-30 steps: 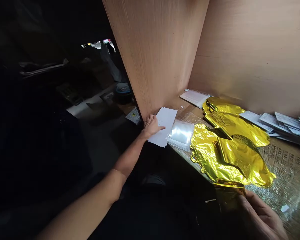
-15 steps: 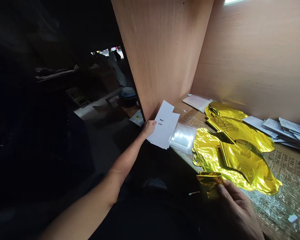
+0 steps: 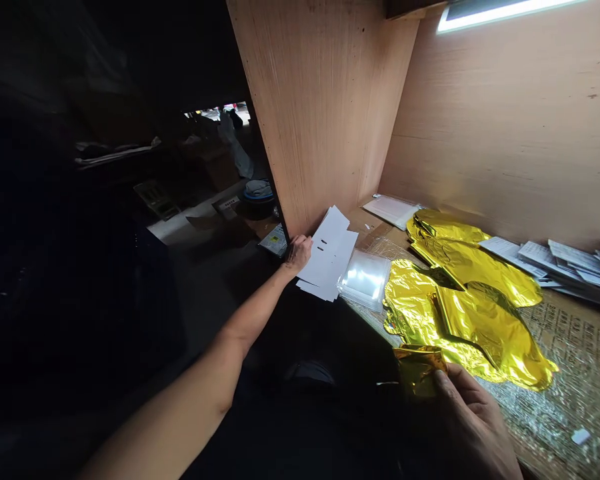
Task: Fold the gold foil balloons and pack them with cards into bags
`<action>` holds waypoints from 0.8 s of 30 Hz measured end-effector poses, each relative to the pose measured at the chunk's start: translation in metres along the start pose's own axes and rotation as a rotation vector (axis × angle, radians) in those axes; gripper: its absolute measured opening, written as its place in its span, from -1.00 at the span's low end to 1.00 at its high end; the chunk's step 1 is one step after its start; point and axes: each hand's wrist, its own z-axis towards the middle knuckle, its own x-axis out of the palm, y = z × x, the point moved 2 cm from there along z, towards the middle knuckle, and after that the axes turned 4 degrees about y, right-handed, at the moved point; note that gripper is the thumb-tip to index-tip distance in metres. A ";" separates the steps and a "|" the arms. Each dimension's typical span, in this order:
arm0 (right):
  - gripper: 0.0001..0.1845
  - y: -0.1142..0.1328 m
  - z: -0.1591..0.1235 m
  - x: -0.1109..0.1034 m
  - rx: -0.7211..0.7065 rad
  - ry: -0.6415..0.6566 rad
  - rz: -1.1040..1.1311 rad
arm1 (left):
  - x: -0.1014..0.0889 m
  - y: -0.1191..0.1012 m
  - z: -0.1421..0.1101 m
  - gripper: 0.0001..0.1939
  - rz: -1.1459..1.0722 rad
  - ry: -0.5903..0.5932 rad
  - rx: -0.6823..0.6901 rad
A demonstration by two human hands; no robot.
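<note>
My left hand (image 3: 298, 253) grips the near edge of a small stack of white slotted cards (image 3: 330, 257), which lies at the foot of a plywood partition (image 3: 320, 107). Just right of the cards is a stack of clear plastic bags (image 3: 365, 281). My right hand (image 3: 473, 423) holds a small folded piece of gold foil (image 3: 420, 370) at the near edge of the bench. Beyond it lie several flat gold foil balloons (image 3: 473, 313), the nearest almost touching the piece in my hand.
Loose white papers (image 3: 560, 263) lie along the plywood back wall (image 3: 505, 133), with a white packet (image 3: 391, 212) in the corner. Bubble wrap over printed paper (image 3: 570, 373) covers the bench. A dark, cluttered room lies left of the partition.
My left hand has gone from lying spread on a sheet to gripping the edge of the cards. My right hand has raised the gold foil piece and moved it left, and the view has tilted up.
</note>
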 end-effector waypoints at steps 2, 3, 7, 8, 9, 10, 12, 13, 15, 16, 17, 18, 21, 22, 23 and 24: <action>-0.50 0.000 -0.002 -0.003 -0.007 -0.010 -0.013 | -0.008 -0.003 0.000 -0.74 -0.024 -0.028 0.021; -0.51 0.000 -0.003 -0.004 -0.010 -0.015 -0.019 | -0.013 -0.006 -0.001 -0.73 -0.039 -0.043 0.030; -0.62 0.004 -0.003 0.006 -0.055 0.027 0.043 | -0.032 -0.036 -0.021 -0.61 -0.194 -0.142 0.026; -0.65 0.007 -0.001 0.013 -0.077 0.052 0.067 | -0.033 -0.050 -0.031 -0.61 -0.308 -0.179 0.017; -0.67 0.010 0.002 0.021 -0.104 0.076 0.083 | -0.032 -0.066 -0.043 -0.62 -0.454 -0.210 0.010; -0.67 0.014 0.007 0.030 -0.132 0.096 0.088 | -0.028 -0.084 -0.057 -0.64 -0.613 -0.224 0.010; -0.66 0.021 0.022 0.047 -0.190 0.116 0.047 | -0.015 -0.123 -0.085 -0.66 -0.900 -0.168 0.019; -0.65 0.024 0.030 0.054 -0.224 0.102 -0.003 | -0.008 -0.142 -0.099 -0.64 -1.042 -0.111 0.013; -0.62 0.028 0.045 0.061 -0.316 -0.008 -0.144 | 0.007 -0.175 -0.123 -0.59 -1.326 0.004 -0.007; -0.61 0.028 0.051 0.062 -0.365 -0.091 -0.220 | 0.013 -0.189 -0.132 -0.54 -1.451 0.063 -0.012; -0.60 0.027 0.055 0.060 -0.409 -0.175 -0.282 | 0.018 -0.200 -0.139 -0.49 -1.545 0.121 -0.009; -0.59 0.024 0.056 0.057 -0.441 -0.247 -0.320 | 0.023 -0.208 -0.144 -0.45 -1.598 0.177 -0.002; -0.58 0.012 0.053 0.042 -0.451 -0.348 -0.364 | 0.037 -0.221 -0.150 -0.40 -1.590 0.300 -0.019; -0.59 0.008 0.050 0.035 -0.453 -0.370 -0.408 | 0.042 -0.222 -0.150 -0.43 -1.565 0.319 -0.032; -0.59 0.007 0.048 0.027 -0.463 -0.408 -0.480 | 0.048 -0.223 -0.150 -0.48 -1.544 0.332 -0.046; -0.59 0.007 0.045 0.018 -0.481 -0.466 -0.565 | 0.054 -0.225 -0.151 -0.52 -1.528 0.349 -0.054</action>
